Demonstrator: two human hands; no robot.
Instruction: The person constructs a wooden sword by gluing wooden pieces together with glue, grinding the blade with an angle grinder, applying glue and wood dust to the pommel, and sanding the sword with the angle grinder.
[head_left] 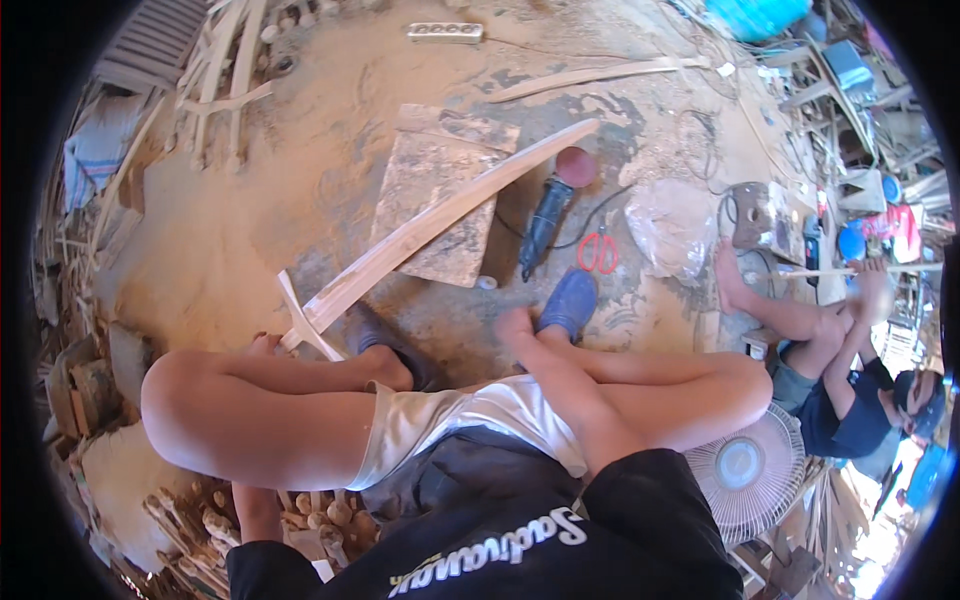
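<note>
A pale wooden sword with a curved blade and a crosspiece guard slants from my left knee up to the right. Its blade passes over a worn board on the ground. My left hand, partly hidden behind my left knee, is closed at the sword's grip end. Beside my right foot's blue slipper, my right hand hangs low; its fingers are blurred. An angle grinder with a reddish disc lies right of the blade, near red-handled scissors.
A clear plastic bag lies right of the scissors. A fan stands by my right knee. Another person sits at the right with a long stick. A power strip and wood strips lie at the far side. Cables trail across the ground.
</note>
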